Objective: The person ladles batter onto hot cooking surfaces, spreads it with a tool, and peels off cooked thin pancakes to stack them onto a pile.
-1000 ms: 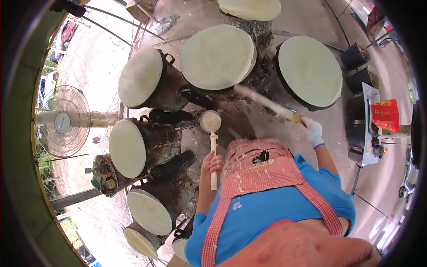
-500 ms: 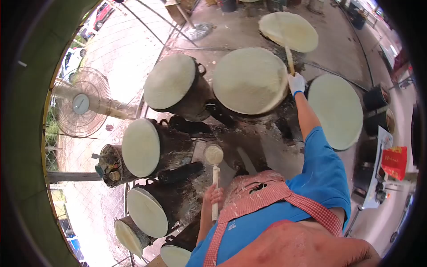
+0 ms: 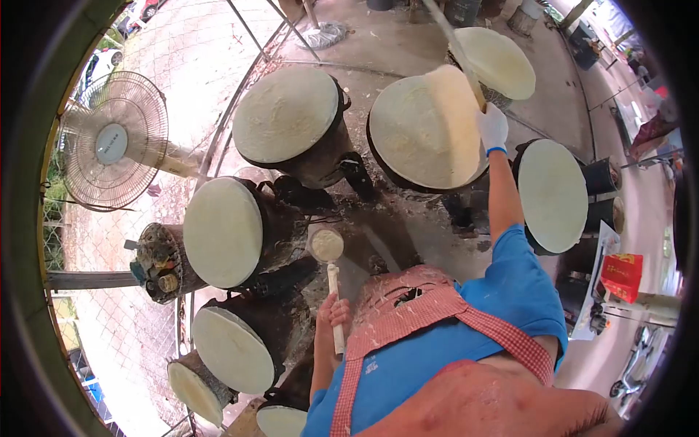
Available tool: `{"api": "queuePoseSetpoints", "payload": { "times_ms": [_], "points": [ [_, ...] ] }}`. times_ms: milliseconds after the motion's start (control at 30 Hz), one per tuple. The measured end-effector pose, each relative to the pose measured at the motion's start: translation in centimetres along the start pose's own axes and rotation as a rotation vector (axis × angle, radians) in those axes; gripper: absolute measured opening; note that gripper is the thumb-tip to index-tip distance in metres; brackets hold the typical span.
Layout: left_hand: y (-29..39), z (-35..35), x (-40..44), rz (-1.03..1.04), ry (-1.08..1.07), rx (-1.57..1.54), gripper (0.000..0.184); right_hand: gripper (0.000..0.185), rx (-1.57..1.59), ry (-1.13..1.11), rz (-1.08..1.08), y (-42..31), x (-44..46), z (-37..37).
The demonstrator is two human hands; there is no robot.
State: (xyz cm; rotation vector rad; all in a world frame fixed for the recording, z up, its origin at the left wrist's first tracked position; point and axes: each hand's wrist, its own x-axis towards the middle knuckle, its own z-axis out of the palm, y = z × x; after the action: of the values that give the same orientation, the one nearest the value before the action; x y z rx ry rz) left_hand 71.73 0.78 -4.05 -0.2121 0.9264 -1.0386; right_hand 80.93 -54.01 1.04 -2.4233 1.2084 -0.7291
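My left hand (image 3: 333,313) is bare and wrapped round the pale handle of a ladle (image 3: 327,245), whose round cup points away from me. In my right hand (image 3: 494,128), which wears a white glove with a blue cuff, is a long wooden stick (image 3: 466,65). The stick reaches over the right part of a large round pale sheet (image 3: 415,131) on a dark drum. A tan flap of the sheet (image 3: 457,120) shows there beside the stick. Another pale round sheet (image 3: 493,62) lies just beyond.
More drums with pale round tops stand around: one at back left (image 3: 286,115), one at left (image 3: 223,231), one at right (image 3: 553,195). A fan (image 3: 113,143) is at far left. A red bag (image 3: 621,276) sits on a side table at right.
My right hand and the stick have swung from low right to over the large back sheet, where a tan flap now shows. My left hand still holds the ladle. The view has shifted.
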Motion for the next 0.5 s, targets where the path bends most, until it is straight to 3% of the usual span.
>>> {"api": "queuePoseSetpoints", "payload": {
  "times_ms": [67, 200, 333, 433, 500],
  "points": [
    [0.8, 0.8, 0.1, 0.013, -0.011, 0.017, 0.026, 0.034, -0.115, -0.048, -0.026, -4.8, -0.5, -1.7],
    [3.1, 1.0, 0.9, -0.017, 0.012, -0.06, 0.03, 0.029, -0.054, 0.044, -0.209, -12.1, 1.0, -3.9],
    [2.4, 2.7, 1.5, -0.035, -0.077, -0.003, 0.02, 0.028, 0.238, -0.038, -0.074, -12.6, 6.2, -4.6],
    [1.7, 2.9, 2.8, 0.02, -0.125, -0.002, 0.021, 0.024, 0.668, -0.264, 0.046, -11.0, 8.7, -6.9],
    [1.1, 2.5, 4.3, 0.004, -0.221, -0.042, 0.022, 0.023, 0.635, -0.286, 0.06, -7.8, 12.3, -7.1]
  ]
}}
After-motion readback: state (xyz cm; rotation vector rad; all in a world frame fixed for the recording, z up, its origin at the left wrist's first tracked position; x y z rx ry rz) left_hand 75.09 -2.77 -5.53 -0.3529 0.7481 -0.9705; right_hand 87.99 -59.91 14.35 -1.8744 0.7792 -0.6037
